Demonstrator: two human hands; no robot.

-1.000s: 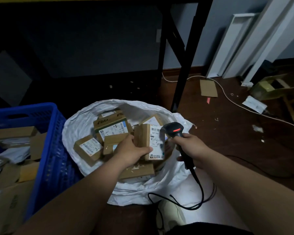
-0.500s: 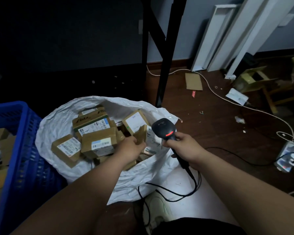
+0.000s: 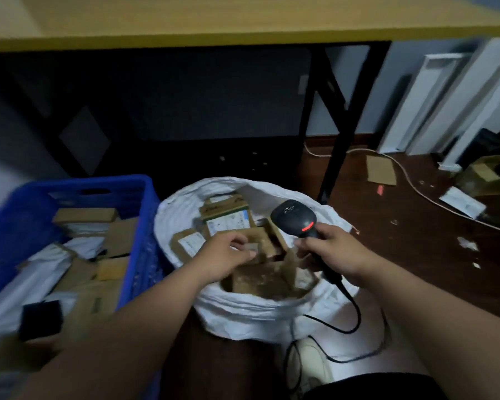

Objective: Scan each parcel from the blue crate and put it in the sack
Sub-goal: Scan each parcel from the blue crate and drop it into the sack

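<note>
A white sack [image 3: 243,310] stands open on the floor, filled with several brown labelled parcels [image 3: 228,220]. My left hand [image 3: 225,255] hovers over the sack's near side with loosely curled fingers, and I see nothing in its grasp. My right hand [image 3: 335,249] grips a black barcode scanner [image 3: 295,217] with a red light, held above the sack's right rim. The blue crate [image 3: 139,226] sits to the left of the sack and holds more cardboard parcels [image 3: 84,216] and white mailers. The picture is blurred.
A yellow-topped table [image 3: 243,21] with black legs [image 3: 341,134] stands behind the sack. The scanner cable [image 3: 355,310] loops on the floor near my shoe [image 3: 312,362]. White panels [image 3: 433,96] lean on the wall at right, with cardboard scraps [image 3: 380,170] below.
The parcel my left hand held in front of the scanner now lies in the sack, and the hand has drawn back. The view has swung left, showing more of the crate.
</note>
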